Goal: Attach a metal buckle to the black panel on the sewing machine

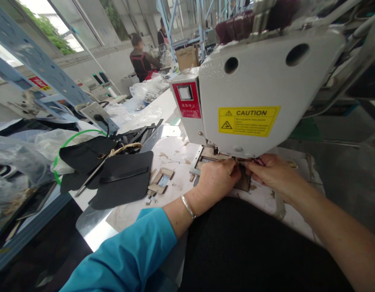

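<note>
My left hand (218, 176) and my right hand (272, 172) meet under the head of a white sewing machine (260, 89), fingers pinched together at the needle area. They press on a small dark piece (244, 182) lying on the machine bed; what exactly the fingertips grip is hidden. A silver bangle sits on my left wrist, and a blue sleeve covers that forearm. Black fabric (251, 251) lies across my lap, below both hands.
A stack of black cut fabric pieces (120, 178) and scissors (96, 170) lie to the left on the table (175, 154). Cardboard templates (160, 182) sit near them. Plastic bags pile up at far left. Two people work at the back.
</note>
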Motion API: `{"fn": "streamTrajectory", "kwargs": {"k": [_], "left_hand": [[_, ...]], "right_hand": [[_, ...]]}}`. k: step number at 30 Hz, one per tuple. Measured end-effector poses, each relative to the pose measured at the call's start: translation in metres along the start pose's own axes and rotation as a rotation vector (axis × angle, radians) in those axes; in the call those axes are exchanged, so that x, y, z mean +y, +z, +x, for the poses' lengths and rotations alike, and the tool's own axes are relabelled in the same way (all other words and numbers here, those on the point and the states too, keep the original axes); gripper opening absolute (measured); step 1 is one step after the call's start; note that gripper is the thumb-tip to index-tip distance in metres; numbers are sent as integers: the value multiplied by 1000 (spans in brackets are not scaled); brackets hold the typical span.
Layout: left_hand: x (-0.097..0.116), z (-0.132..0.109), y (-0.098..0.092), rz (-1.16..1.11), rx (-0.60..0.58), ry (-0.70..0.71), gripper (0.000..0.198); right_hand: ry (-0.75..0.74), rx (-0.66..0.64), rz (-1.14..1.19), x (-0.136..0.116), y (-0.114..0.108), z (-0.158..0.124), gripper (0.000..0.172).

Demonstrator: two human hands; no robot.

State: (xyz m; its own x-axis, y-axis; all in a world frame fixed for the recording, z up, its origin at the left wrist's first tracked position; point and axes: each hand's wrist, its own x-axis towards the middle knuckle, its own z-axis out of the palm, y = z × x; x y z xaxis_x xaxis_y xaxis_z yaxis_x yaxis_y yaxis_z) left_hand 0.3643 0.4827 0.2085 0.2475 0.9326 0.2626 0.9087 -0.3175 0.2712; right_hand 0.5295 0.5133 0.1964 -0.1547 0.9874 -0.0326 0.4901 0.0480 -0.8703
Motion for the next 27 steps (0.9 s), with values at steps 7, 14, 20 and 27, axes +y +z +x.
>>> {"fn": "streamTrajectory", "kwargs": {"k": [7,14,20,27], "left_hand": [[2,1,-1,-5,-15,-44,21],[1,2,0,-19,6,-20,21],[1,2,1,-25,13,-1,20],[1,-3,-2,-140,52,55,17]], "right_hand": [[-116,25,-190,-8,-2,5,11],[-148,67,-263,-2,1,7,11],[-174,84,-279,1,2,8,10],[-177,174,-285,-2,4,2,17]]}}
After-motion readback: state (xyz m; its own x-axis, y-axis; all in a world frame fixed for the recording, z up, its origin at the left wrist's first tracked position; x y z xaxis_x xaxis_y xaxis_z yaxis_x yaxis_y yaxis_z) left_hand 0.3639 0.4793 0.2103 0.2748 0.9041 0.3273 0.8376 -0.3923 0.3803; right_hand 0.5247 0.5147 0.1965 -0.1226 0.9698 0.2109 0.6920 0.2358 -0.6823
